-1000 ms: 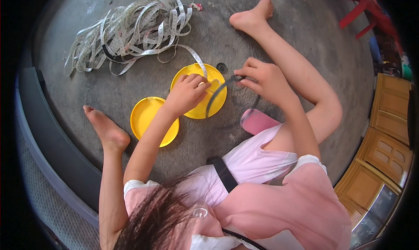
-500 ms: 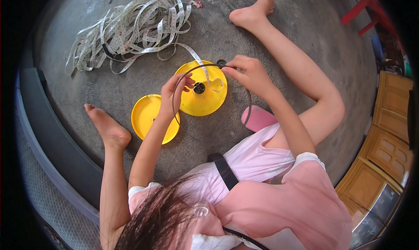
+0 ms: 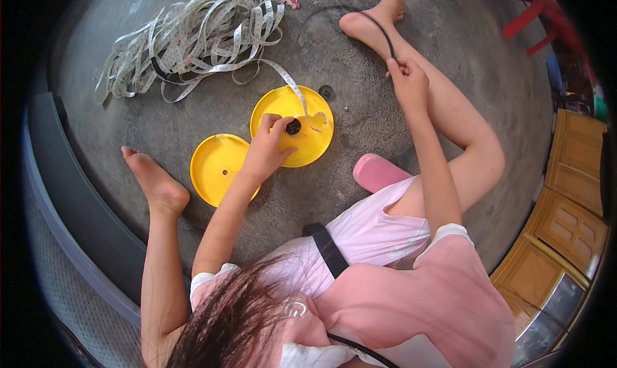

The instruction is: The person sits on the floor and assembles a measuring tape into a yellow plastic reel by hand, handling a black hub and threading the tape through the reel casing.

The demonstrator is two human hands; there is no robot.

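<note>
A thin black cord (image 3: 388,39) is pinched in my right hand (image 3: 409,85), raised at the right over my leg. The cord arcs up and away to the left, its far end blurred. My left hand (image 3: 265,151) is over a round yellow reel disc (image 3: 307,148), thumb and fingers apart with nothing between them. Its fingertips are beside the disc's black centre hub (image 3: 294,127); whether they touch it I cannot tell. A white measuring tape strip (image 3: 286,79) runs onto this disc and ends in a curl. Partly under my left forearm lies a second yellow disc (image 3: 215,169) with a small centre hole.
A large tangled heap of white tape (image 3: 193,43) lies at the far left. On the floor are a small black round piece (image 3: 326,92), a tiny metal bit (image 3: 346,109) and a pink slipper (image 3: 379,173). Wooden cabinets (image 3: 559,207) and a red stool (image 3: 530,18) stand at the right.
My left hand has let go of the cord and moved onto the disc beside the hub. My right hand has swung the cord up and to the right, uncovering the black round piece.
</note>
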